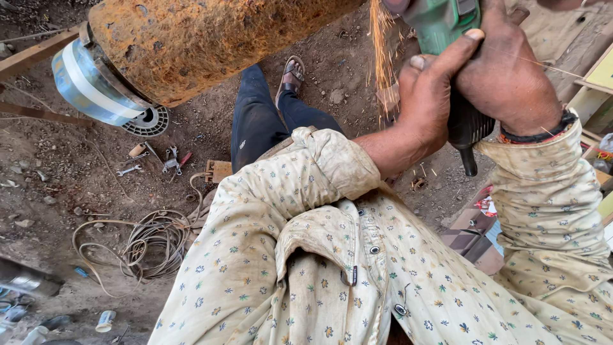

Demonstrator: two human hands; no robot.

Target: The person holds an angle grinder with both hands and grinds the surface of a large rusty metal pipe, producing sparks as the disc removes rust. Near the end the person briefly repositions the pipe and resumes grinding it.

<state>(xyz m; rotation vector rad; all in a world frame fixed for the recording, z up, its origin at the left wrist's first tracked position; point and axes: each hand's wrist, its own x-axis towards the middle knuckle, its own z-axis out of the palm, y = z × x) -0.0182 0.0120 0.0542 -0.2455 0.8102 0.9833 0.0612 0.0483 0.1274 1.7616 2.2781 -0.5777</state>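
Both of my hands grip a green and black angle grinder (447, 38) at the top right. My left hand (424, 102) wraps the lower body of the tool, thumb up along its green housing. My right hand (507, 70) clasps it from the right, a dark band on the wrist. A stream of orange sparks (383, 45) falls from the grinder's head, which is cut off by the top edge. A large rusty metal cylinder (204, 38) hangs at the upper left, with a blue and white band (86, 83) at its end.
I look down over my floral shirt and dark trousers to a sandalled foot (292, 75) on dirt ground. Spanners and pliers (167, 160) lie near a coil of cable (150, 246). A round grille (148, 121) sits under the cylinder. Wooden boards (594, 96) stand at right.
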